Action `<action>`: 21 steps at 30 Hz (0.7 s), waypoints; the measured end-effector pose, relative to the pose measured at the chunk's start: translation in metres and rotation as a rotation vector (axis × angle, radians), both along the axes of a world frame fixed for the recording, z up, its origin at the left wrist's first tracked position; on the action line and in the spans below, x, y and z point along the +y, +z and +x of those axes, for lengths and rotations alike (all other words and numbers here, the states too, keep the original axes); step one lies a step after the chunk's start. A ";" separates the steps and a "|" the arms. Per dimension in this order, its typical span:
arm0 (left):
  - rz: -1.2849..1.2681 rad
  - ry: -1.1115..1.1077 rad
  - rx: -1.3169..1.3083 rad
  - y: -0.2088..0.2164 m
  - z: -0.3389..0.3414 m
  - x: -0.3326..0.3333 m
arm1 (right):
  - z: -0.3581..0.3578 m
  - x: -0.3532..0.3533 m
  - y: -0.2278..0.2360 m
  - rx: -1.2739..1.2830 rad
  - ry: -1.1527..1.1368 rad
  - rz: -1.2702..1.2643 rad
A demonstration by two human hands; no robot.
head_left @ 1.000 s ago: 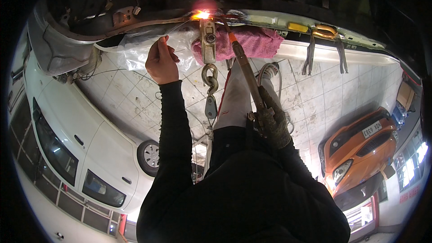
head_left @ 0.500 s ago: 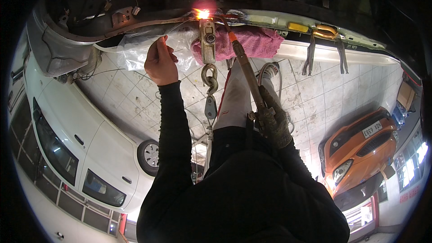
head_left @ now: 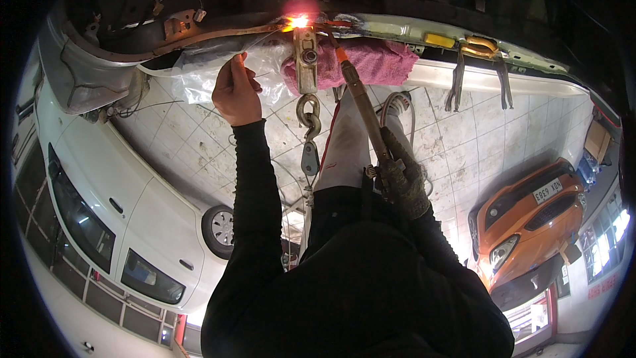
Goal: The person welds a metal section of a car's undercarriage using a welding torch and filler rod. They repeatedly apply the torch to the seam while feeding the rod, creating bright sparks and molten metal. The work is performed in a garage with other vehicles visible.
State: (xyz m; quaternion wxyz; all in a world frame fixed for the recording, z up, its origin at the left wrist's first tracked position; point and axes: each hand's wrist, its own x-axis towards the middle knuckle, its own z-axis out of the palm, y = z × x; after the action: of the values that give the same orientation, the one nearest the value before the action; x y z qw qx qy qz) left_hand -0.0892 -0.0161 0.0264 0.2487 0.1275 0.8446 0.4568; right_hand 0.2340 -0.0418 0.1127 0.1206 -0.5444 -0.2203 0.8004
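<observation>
My bare left hand [head_left: 237, 96] is closed in a pinch on a thin welding rod [head_left: 262, 41], which slants up toward a bright glow [head_left: 299, 22] on the car body's edge. A brown work glove covers my right hand [head_left: 405, 179], wrapped round the handle of a gas torch [head_left: 361, 99]. The torch's bent tip points at the same glowing spot from the right. Just below the glow, a metal pulling clamp [head_left: 306, 76] grips the body edge. From it hang a steel hook [head_left: 308, 118] and a pulley block [head_left: 309, 158].
Behind the clamp lie a pink towel [head_left: 381, 63] and clear plastic sheeting [head_left: 199, 73]. Yellow-handled straps [head_left: 458, 79] hang on the body edge at right. A hose [head_left: 411, 109] loops near my leg. A white car [head_left: 149, 215] stands left, an orange car [head_left: 530, 219] right.
The torch tip has shifted very slightly to the right, and the reddish glow above the hot spot looks larger. My left hand stays nearly still.
</observation>
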 end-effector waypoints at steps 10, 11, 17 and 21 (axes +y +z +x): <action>0.016 0.005 -0.008 0.000 0.000 0.000 | -0.002 0.007 0.007 -0.016 0.041 0.048; 0.018 0.006 -0.010 0.000 0.001 0.001 | -0.002 0.006 0.007 -0.016 0.036 0.051; 0.016 -0.001 0.001 0.000 0.001 0.001 | 0.000 0.007 0.006 -0.012 0.057 0.035; 0.009 -0.001 -0.006 0.000 0.001 0.002 | 0.001 0.006 0.004 -0.012 0.043 0.023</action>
State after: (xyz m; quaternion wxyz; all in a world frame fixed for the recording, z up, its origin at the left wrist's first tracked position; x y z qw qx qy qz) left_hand -0.0883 -0.0142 0.0269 0.2508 0.1275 0.8418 0.4607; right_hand 0.2354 -0.0358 0.1171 0.1083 -0.5430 -0.2417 0.7969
